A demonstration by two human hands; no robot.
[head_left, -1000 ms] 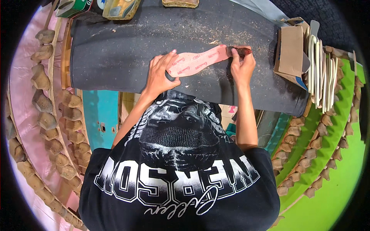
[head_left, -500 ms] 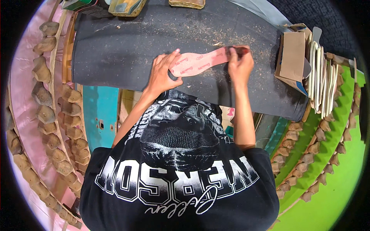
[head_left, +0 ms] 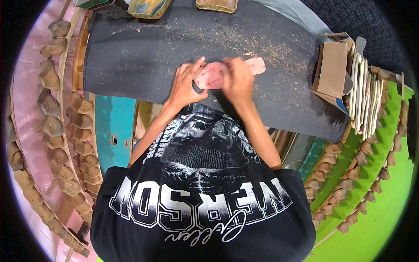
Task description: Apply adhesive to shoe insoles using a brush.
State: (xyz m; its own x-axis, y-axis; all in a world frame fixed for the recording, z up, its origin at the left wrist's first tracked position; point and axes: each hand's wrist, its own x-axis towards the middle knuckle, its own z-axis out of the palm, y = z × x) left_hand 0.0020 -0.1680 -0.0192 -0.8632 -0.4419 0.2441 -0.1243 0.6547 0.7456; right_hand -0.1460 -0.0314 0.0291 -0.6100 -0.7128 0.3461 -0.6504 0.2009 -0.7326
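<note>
- Flat on the dark grey, cloth-covered worktop, nearer its 6 o'clock edge than its 12 o'clock edge: a pink sole-shaped piece with red print, wide end toward 9 o'clock, narrow rounded end toward 2 o'clock.
- Around the wide end, at 9 o'clock: the left hand, fingers spread well apart from the thumb, fingertips by the piece's 12 o'clock edge, thumb by its 6 o'clock edge.
- Across the middle of the piece, hiding part of it: the right hand, bent and blurred; impossible to tell whether together or clamped on something.
- Scattered over the cloth, thickest toward 1 o'clock: pale shavings.
- At 12 o'clock, by the far edge: a shallow tray; toward 10 o'clock, a yellowish tray, with a green container just beside.
- At 3 o'clock, well apart: an open cardboard box, with pale upright sheets packed close beside.
- At 6 o'clock: a black shirt with white print.
- At 8 o'clock, below the worktop: a teal panel.
- Toward 9 o'clock and 4 o'clock: rows of brown, block-like forms along wooden strips.
</note>
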